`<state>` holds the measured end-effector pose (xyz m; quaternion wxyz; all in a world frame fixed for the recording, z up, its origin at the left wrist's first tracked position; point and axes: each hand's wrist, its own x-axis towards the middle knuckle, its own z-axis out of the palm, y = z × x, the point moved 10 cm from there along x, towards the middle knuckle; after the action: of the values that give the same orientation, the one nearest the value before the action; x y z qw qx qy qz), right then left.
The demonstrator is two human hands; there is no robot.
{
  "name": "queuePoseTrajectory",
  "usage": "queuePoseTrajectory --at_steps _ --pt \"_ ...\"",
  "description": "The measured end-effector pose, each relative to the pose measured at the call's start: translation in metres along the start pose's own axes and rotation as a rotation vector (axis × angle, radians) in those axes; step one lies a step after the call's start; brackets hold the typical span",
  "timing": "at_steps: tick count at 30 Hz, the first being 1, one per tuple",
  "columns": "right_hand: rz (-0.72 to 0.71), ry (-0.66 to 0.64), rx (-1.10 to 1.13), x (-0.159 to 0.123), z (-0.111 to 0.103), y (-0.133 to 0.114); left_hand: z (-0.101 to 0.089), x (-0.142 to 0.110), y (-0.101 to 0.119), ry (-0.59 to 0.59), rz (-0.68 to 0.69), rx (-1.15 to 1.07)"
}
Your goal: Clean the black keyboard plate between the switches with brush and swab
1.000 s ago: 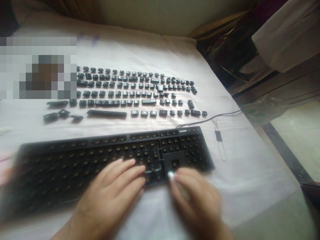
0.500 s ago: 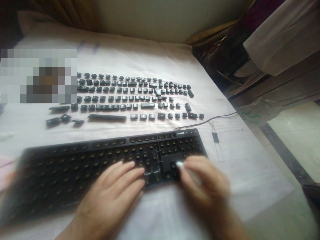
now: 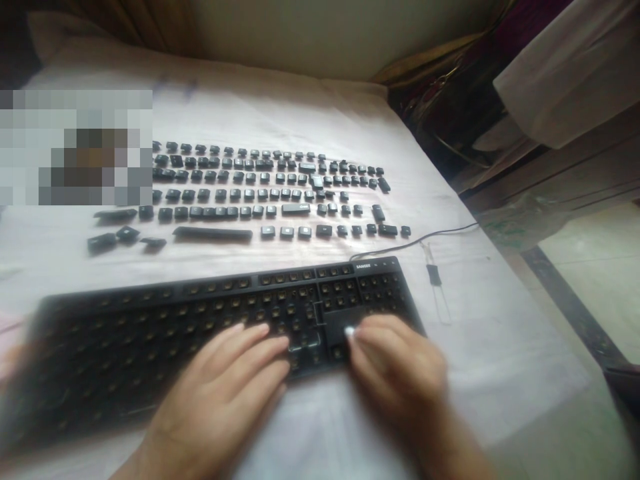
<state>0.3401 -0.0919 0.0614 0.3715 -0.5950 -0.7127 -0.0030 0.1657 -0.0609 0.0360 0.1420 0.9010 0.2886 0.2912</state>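
A black keyboard with its keycaps off lies across the table, showing bare switch posts in rows. My left hand rests flat on its lower middle, fingers stretched out, with nothing held. Over the lower right part of the keyboard, near the arrow-key area, my right hand is closed in a pinch. From its fingertips pokes a small white tip that looks like the end of a cotton swab. Most of that swab is hidden by the fingers, and the right hand is blurred.
Loose black keycaps are laid out in rows behind the keyboard, with a long spacebar among them. A wire keycap puller lies right of the keyboard, beside its cable. A pale cloth covers the table. A pixelated patch hides the left.
My right hand has shifted slightly left, bringing the white tip left over the arrow-key area. My left hand stays in place on the keyboard.
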Motion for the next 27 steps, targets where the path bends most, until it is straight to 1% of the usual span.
queuePoseTrajectory --at_steps 8,12,16,18,20,23,25,27 --pt "0.009 -0.011 -0.005 0.000 0.000 0.000 0.004 -0.001 0.000 -0.020 0.004 -0.001" --pt "0.013 -0.013 -0.003 0.000 0.001 0.002 0.003 -0.001 -0.001 -0.018 0.001 0.005" --pt "0.048 0.003 0.028 -0.002 -0.002 0.005 0.002 0.002 0.002 -0.041 0.046 0.033" --pt "0.114 0.044 0.110 -0.003 -0.008 0.009 0.001 0.003 0.004 -0.041 0.069 0.050" --pt "0.224 0.086 0.223 -0.006 -0.013 0.017 0.000 0.004 0.004 -0.038 0.088 0.063" --pt "0.355 0.102 0.385 -0.010 -0.014 0.020 0.000 0.003 0.006 -0.048 0.116 0.067" --pt "0.394 0.084 0.476 -0.011 -0.010 0.015 -0.003 0.003 0.005 -0.045 0.084 0.038" --pt "0.407 0.074 0.537 -0.011 -0.007 0.007 -0.007 0.005 0.004 -0.040 0.023 -0.039"
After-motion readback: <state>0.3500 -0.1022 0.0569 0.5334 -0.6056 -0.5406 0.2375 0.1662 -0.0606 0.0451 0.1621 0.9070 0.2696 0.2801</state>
